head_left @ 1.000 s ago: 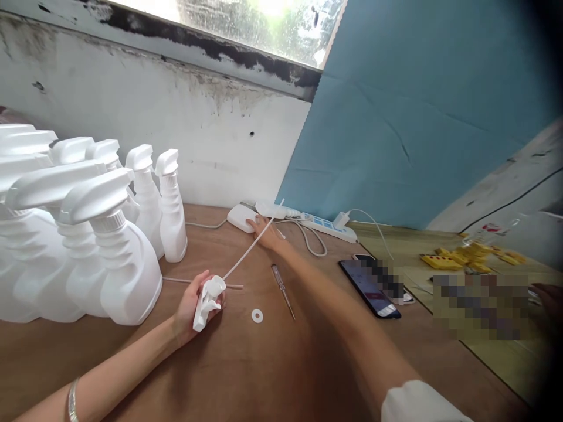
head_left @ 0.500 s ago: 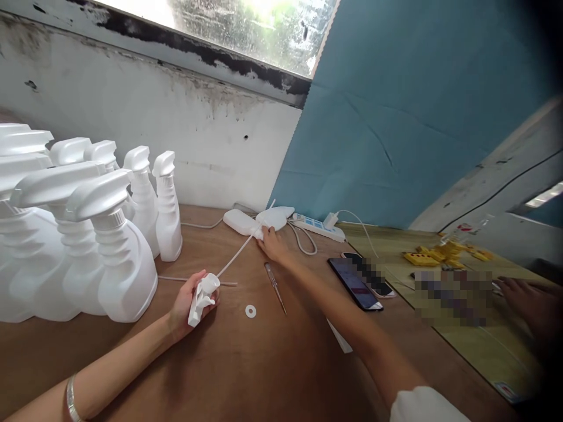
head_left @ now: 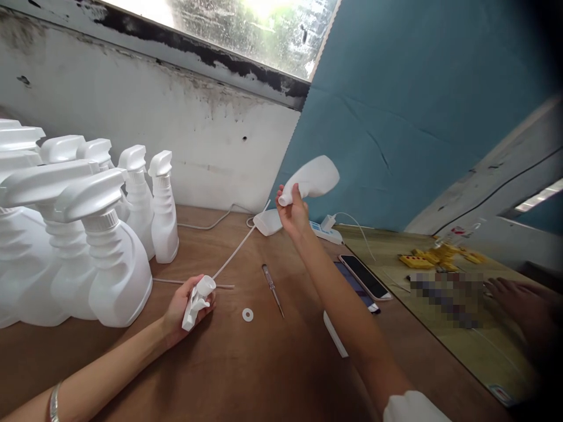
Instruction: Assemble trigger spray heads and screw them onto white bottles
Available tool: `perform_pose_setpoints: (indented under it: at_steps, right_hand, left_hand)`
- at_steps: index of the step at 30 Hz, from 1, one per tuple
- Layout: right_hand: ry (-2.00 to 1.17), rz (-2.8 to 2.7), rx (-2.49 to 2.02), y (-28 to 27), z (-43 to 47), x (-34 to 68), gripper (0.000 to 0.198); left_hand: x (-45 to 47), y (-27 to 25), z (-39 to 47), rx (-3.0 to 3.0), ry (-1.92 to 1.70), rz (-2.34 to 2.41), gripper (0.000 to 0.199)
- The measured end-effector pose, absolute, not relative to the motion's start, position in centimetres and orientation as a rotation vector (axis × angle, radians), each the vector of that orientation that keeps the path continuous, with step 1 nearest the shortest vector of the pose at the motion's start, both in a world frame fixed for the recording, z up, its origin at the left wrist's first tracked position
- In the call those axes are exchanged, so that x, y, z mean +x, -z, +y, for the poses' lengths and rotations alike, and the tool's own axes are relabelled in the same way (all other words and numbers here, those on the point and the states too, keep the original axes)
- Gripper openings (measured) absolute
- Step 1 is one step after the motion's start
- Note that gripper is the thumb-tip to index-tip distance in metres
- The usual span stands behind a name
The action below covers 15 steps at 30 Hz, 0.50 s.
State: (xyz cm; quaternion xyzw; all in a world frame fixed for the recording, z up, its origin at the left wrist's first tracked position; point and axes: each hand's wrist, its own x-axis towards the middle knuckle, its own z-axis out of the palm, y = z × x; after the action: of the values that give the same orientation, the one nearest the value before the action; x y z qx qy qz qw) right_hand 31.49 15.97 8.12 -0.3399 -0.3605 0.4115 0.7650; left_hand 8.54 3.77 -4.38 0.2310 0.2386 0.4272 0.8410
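My left hand [head_left: 174, 319] is closed around a white trigger spray head [head_left: 192, 312], whose collar faces up and away from me. From the collar a thin white dip tube [head_left: 237, 249] slants up to the right. Higher up, my right hand [head_left: 294, 218] grips a white bottle [head_left: 319, 174] by its neck, its open mouth towards the lower left and its body tilted up to the right. Another white bottle [head_left: 266, 223] lies on the table just past the tube's far end. Between my arms are a flat white ring [head_left: 247, 310] and a small screwdriver [head_left: 269, 282].
Several white spray bottles [head_left: 118, 275] with heads fitted stand at the left. To the right lie phones [head_left: 366, 278], a power strip [head_left: 328, 233] and a white strip [head_left: 335, 335]. A co-worker's hand [head_left: 505, 296] and yellow parts [head_left: 431, 256] are on the adjoining table.
My right hand has lifted one of the two lying bottles up and to the right, off the table. My left hand still holds the spray head in nearly the same place.
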Motion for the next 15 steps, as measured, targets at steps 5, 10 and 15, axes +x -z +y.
perform_pose_setpoints:
  at_steps: [5, 10, 15]
  right_hand:
    - [-1.051, -0.531, -0.595, -8.3, 15.3, 30.1, 0.010]
    - [-1.106, -0.483, -0.581, -8.0, 15.2, 30.3, 0.015]
    - [-1.066, -0.584, -0.616, -7.8, 14.7, 30.2, 0.015]
  left_hand:
    - [8.5, 4.2, 3.6, 0.477, -0.906, 0.547, 0.033]
    - [8.6, 4.3, 3.7, 0.482, -0.904, 0.517, 0.034]
    - [8.6, 4.0, 3.7, 0.494, -0.895, 0.558, 0.034]
